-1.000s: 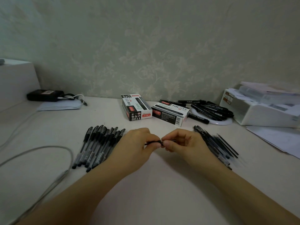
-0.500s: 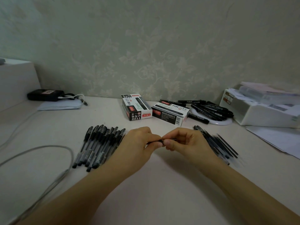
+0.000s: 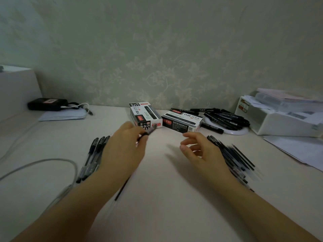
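Note:
My left hand [image 3: 124, 151] holds a black pen [image 3: 148, 132] between thumb and fingers; its dark end points up and right toward the pen boxes, and its other end shows blurred under my wrist. My right hand [image 3: 197, 151] hovers apart from it over the table, fingers loosely curled and empty. A row of assembled black pens [image 3: 94, 154] lies left of my left hand, partly hidden by it. A heap of pen parts and refills [image 3: 234, 158] lies right of my right hand.
Two pen boxes [image 3: 146, 115] [image 3: 182, 122] stand at the back centre, with loose black pens on a white plate [image 3: 225, 118] beside them. A white tray of papers [image 3: 279, 117] sits at right, a grey cable [image 3: 43, 161] at left, a black device [image 3: 46, 104] far left.
My hands, which together held one pen at the centre, have come apart. The left hand keeps the pen and has lifted it; the right hand has let go and moved right.

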`<state>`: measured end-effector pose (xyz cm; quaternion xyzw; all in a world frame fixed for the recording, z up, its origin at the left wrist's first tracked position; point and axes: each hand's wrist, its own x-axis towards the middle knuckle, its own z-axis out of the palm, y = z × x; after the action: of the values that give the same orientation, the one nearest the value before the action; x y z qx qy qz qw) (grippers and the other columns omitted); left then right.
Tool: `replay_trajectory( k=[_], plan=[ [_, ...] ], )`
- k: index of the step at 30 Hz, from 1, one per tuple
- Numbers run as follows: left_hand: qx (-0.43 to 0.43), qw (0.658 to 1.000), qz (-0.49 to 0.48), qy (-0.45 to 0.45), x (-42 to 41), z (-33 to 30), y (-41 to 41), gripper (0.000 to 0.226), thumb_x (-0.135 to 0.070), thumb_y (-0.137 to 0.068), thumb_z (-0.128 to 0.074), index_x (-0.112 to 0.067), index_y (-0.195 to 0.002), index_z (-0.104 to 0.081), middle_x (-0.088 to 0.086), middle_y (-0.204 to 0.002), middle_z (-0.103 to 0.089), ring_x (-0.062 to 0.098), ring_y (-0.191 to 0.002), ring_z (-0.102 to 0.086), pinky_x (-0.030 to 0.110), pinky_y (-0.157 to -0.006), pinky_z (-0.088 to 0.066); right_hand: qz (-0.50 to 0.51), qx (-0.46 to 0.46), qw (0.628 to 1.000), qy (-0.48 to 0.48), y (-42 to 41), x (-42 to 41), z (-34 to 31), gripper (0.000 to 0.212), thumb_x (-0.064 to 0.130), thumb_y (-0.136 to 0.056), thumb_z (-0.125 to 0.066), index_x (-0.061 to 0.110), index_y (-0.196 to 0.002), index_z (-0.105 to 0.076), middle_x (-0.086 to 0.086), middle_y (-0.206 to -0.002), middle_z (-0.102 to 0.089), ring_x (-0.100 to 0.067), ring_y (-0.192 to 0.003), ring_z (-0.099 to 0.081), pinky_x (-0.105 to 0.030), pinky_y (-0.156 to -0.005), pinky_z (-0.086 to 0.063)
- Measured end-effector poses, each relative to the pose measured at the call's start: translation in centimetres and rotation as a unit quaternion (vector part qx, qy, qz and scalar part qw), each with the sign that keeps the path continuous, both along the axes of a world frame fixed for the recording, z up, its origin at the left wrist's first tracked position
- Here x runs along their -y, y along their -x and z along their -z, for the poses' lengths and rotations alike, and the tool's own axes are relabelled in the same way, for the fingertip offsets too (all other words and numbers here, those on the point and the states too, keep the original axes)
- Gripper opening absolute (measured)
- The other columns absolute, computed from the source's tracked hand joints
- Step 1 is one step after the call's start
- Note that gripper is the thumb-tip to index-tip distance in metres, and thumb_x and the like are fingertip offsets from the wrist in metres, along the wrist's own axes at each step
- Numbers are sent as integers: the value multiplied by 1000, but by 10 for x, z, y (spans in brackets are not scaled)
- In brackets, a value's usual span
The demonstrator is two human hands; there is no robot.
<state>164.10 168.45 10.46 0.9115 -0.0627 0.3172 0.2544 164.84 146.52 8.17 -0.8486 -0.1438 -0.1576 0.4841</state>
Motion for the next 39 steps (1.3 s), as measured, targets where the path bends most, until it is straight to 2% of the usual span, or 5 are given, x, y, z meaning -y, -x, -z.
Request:
replay_trajectory(
  k=[9,20,25,30,39],
  plan=[
    [-162,976,-144,-18,-39,7,-11,15,-20,-96,-46,-8,-103,-52,14,-95,-55,33,-85,-56,46,-75,-50,-11,1,999,34,2,-3,4,27,20,-91,-67,30,-116,-63,18,-96,-68,-2,-84,-62,-23,-79,-53],
    [-179,971,-154,-45,-35,6,-7,22,-24,-96,-49,-9,-111,-55,13,-106,-49,32,-91,-55,44,-76,-51,-4,16,997,80,1,-2,5,24,21,-91,-67,34,-110,-65,21,-98,-66,0,-85,-61,-19,-77,-52],
    [-103,991,-67,-44,-12,2,2,23,-32,-93,-55,-19,-112,-59,3,-104,-49,22,-92,-57,39,-79,-51,103,60,961,251,-1,10,-1,24,26,-93,-64,25,-117,-61,13,-105,-53,-5,-91,-53,-22,-79,-45],
    [-112,990,58,-64,12,10,12,20,-38,-91,-58,-27,-108,-61,-8,-96,-45,10,-85,-51,25,-75,-46,196,-4,911,363,2,20,-6,28,32,-96,-58,16,-118,-55,-2,-120,-50,-21,-106,-51,-29,-86,-43],
    [-130,986,87,-60,18,12,12,14,-39,-93,-55,-31,-102,-63,-12,-90,-42,5,-79,-45,18,-67,-34,213,-65,889,401,0,23,-10,23,24,-100,-51,11,-118,-56,-8,-122,-54,-26,-109,-52,-32,-88,-43]
  ],
)
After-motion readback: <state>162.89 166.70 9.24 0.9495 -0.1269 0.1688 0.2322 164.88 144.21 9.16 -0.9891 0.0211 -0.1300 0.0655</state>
